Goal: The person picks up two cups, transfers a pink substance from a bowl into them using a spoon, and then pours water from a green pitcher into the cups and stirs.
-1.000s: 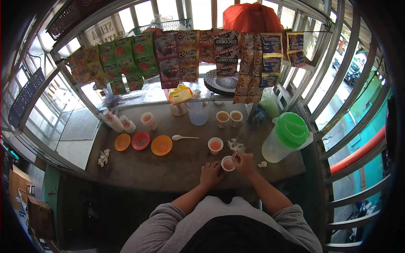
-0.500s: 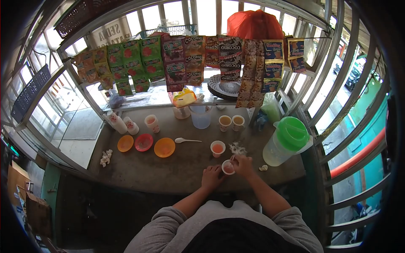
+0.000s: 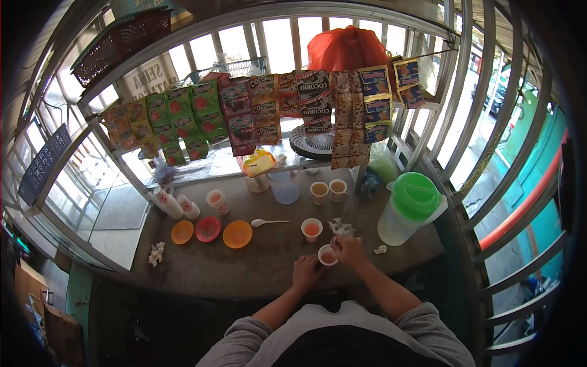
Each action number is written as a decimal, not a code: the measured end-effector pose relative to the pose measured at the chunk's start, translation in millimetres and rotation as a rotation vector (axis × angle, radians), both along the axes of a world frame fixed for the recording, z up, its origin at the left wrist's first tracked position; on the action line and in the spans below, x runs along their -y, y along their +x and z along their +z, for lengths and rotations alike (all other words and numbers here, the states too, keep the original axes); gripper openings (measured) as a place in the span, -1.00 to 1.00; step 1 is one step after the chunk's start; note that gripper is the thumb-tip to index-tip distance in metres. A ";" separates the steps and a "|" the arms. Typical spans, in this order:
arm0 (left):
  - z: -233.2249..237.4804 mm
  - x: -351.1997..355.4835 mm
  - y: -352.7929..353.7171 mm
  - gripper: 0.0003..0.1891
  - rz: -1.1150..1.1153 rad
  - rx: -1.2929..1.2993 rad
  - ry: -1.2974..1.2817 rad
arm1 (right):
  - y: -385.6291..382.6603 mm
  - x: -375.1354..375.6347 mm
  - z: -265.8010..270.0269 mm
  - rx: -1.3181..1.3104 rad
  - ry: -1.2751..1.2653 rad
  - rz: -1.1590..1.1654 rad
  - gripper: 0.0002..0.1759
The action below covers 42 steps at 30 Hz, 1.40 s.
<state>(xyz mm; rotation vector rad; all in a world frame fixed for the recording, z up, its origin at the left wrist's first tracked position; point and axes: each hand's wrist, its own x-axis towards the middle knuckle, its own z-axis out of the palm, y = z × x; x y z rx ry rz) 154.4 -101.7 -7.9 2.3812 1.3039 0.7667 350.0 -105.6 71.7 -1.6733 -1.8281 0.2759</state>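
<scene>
Head view: the person is leaning over a grey surface [image 3: 257, 260] with both forearms stretched forward. The left hand [image 3: 306, 269] is lying on the surface with its fingers curled toward a small cup [image 3: 327, 256] of reddish drink and touching its near side; whether it is actually gripping the cup I cannot tell. The right hand [image 3: 350, 251] is hovering at the cup's far rim with its fingers bunched closed (anything pinched there is too small to make out). The cup is standing upright between the two hands, near the front edge of the surface. Just behind it a second cup [image 3: 312, 229] of orange drink is standing beside a crumpled wrapper [image 3: 341, 227]. A white spoon [image 3: 268, 222] is lying further left, and a green-lidded jug [image 3: 411, 208] is standing to the right.
</scene>
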 end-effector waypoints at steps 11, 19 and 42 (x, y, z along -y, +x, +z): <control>15.1 4.2 2.8 -0.45 0.023 -0.028 -0.067 | -3.9 7.5 1.7 -0.044 -0.021 -0.053 -0.87; 7.1 -2.4 0.4 -0.50 0.007 0.043 -0.049 | -7.3 7.6 6.4 -0.015 -0.092 -0.064 -0.86; 45.1 -63.4 -84.9 -0.32 -0.332 0.460 -0.654 | -94.5 -13.0 11.2 -0.018 0.138 -0.050 -0.80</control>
